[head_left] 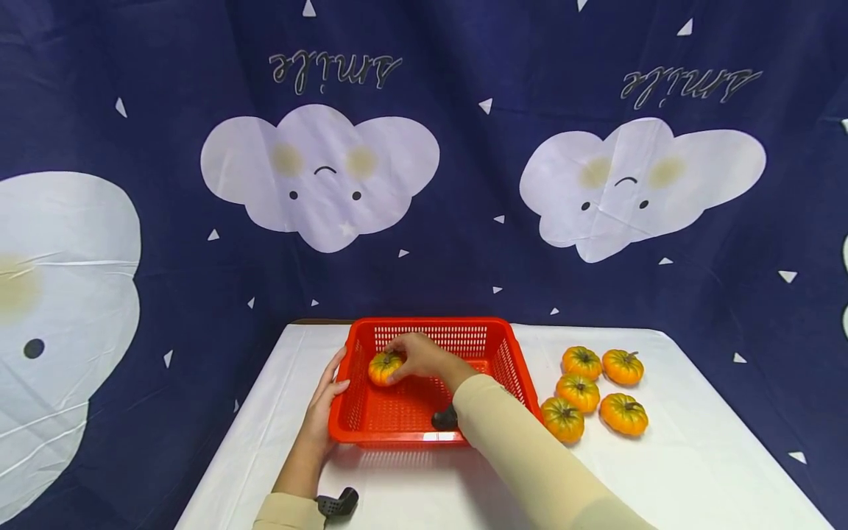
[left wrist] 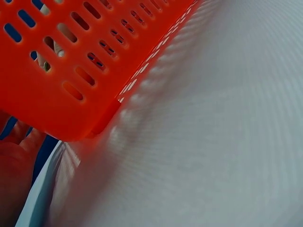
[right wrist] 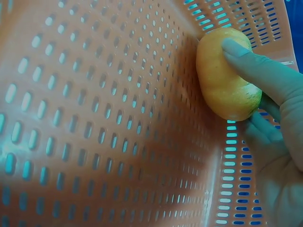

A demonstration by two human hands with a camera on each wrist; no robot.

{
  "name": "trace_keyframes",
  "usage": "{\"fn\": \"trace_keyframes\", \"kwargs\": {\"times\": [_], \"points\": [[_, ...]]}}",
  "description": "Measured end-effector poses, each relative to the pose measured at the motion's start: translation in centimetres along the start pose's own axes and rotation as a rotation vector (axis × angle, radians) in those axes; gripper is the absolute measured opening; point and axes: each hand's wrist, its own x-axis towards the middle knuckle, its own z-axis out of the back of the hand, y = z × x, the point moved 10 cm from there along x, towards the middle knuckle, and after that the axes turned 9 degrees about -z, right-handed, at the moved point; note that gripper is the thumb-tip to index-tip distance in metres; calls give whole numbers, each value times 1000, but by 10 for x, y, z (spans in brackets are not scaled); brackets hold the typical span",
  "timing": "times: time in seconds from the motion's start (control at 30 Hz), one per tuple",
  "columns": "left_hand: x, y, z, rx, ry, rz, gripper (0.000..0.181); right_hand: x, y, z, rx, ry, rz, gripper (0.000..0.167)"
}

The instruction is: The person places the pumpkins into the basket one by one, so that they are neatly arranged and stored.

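The person's right hand (head_left: 424,357) reaches into a red basket (head_left: 430,438) and clamps a small orange-green pumpkin (head_left: 380,370), its thumb on one side and the other fingers round the far side; the pumpkin is inside, toward the left wall and the far left corner, though whether its underside touches the floor of the basket cannot be told. The left hand (head_left: 324,401) steadies the outside of the left wall, its fingers fairly straight along the plastic and its thumb set apart at the rim; how firmly it presses does not show. To the basket's right, five pumpkins (head_left: 578,394) lie in a loose cluster on the white-covered table (head_left: 702,449), the nearest one just beside the basket.

The step in hand looks like settling the pumpkin in the basket; the next move would seem to call for lowering it fully if it hangs free, then parting thumb and fingers and lifting the right hand clear of the rim, the left hand meanwhile keeping the basket steady.
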Motion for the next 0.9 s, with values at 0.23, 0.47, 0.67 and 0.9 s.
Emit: {"fn": "trace_keyframes", "kwargs": {"times": [0.23, 0.47, 0.67, 0.9], "points": [[2, -2, -6, -35, 32, -20, 67, 0, -3, 3, -24, -7, -18, 62], [3, -1, -11, -39, 54, -20, 67, -2, -2, 7, 13, -12, -9, 63], [2, 7, -8, -29, 38, 19, 67, -6, 5, 13, -28, -47, 42, 68], [2, -2, -3, -35, 16, 5, 67, -19, 15, 55, 97, -127, 88, 68]]}}
